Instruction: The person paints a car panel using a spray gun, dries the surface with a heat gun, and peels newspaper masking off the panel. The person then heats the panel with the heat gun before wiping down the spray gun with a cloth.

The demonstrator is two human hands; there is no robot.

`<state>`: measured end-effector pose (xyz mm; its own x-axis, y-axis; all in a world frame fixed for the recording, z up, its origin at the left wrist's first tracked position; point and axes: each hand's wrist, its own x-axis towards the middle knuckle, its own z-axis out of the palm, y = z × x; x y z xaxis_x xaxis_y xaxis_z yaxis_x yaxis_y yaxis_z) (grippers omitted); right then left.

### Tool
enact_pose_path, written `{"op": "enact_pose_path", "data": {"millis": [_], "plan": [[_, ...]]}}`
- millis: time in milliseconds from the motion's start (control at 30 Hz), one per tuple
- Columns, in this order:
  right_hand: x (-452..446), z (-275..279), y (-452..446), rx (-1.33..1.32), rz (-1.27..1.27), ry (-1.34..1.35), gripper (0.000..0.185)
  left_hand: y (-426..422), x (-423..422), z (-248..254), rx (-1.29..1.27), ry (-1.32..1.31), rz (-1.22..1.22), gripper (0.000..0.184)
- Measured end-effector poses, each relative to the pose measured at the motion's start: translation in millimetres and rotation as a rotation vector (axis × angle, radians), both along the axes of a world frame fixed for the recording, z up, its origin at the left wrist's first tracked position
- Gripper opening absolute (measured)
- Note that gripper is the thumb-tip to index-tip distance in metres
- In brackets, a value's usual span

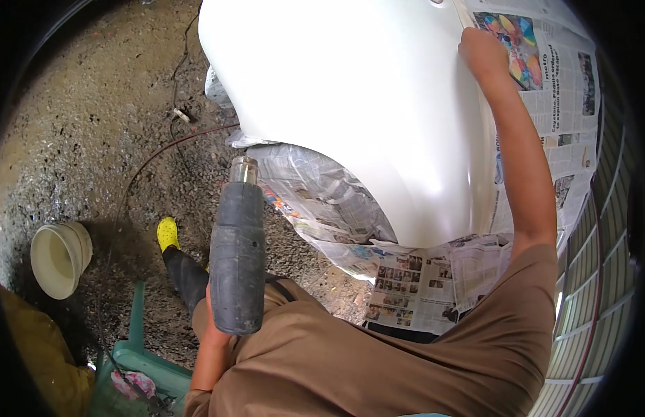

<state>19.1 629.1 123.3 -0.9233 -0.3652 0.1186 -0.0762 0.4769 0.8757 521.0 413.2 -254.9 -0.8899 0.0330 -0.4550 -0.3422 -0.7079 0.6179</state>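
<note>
My left hand (213,326) is wrapped round a dark grey heat gun (239,257), mostly hidden behind the tool's body. The metal nozzle points away from me toward a glossy white car panel (350,90). My right hand (484,52) rests at the panel's right edge, beside newspaper (566,90) that covers the surface there; its fingers look curled, and whatever they may hold is hidden. More newspaper (322,187) fills the curved wheel opening and hangs along the panel's lower edge.
A whitish bucket (60,259) lies tilted on the rough wet ground at left. Near me stands a green plastic stool (145,365) with a crumpled cloth on it. A cable (138,170) crosses the ground. My foot wears a yellow shoe (167,233). Metal grating (600,278) is at right.
</note>
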Motion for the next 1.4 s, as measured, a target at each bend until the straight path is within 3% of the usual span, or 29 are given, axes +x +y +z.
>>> {"op": "enact_pose_path", "data": {"millis": [133, 233, 300, 367, 433, 600, 733, 833, 1133, 1233, 1333, 1400], "plan": [[20, -2, 4, 0.049, 0.006, 0.002, 0.020, 1, 5, -7, 0.248, -0.050, 0.020, 0.034], [29, -7, 18, -0.014, 0.081, 0.032, 0.018, 0, 1, -1, 0.304, -0.053, -0.005, 0.034], [33, -5, 22, -0.026, 0.026, -0.005, 0.020, -1, -5, 9, 0.171, 0.000, -0.028, 0.034], [38, -4, 25, -0.037, -0.004, -0.019, 0.022, -1, -13, 22, 0.195, 0.020, -0.008, 0.035], [43, -6, 31, -0.046, -0.013, -0.010, 0.021, 0, -22, 36, 0.377, 0.007, 0.052, 0.035], [54, -11, 46, -0.058, 0.012, 0.012, 0.018, 1, -24, 35, 0.271, 0.023, -0.025, 0.034], [63, -13, 59, -0.076, 0.014, 0.028, 0.017, -1, -26, 46, 0.358, 0.008, -0.016, 0.034], [73, -14, 67, -0.090, -0.034, 0.041, 0.016, 8, -13, 28, 0.299, -0.055, -0.056, 0.034], [94, -21, 109, -0.149, 0.017, 0.052, 0.015, 11, -20, 46, 0.113, 0.138, -0.060, 0.035], [108, -23, 113, -0.103, 0.057, 0.078, 0.014, 10, -22, 59, 0.276, 0.042, -0.059, 0.036], [116, -23, 125, -0.102, 0.041, 0.083, 0.014, 17, -20, 58, 0.282, 0.015, -0.063, 0.037], [121, -24, 131, -0.092, 0.038, 0.102, 0.013, 21, -21, 53, 0.151, 0.115, -0.127, 0.038]]}}
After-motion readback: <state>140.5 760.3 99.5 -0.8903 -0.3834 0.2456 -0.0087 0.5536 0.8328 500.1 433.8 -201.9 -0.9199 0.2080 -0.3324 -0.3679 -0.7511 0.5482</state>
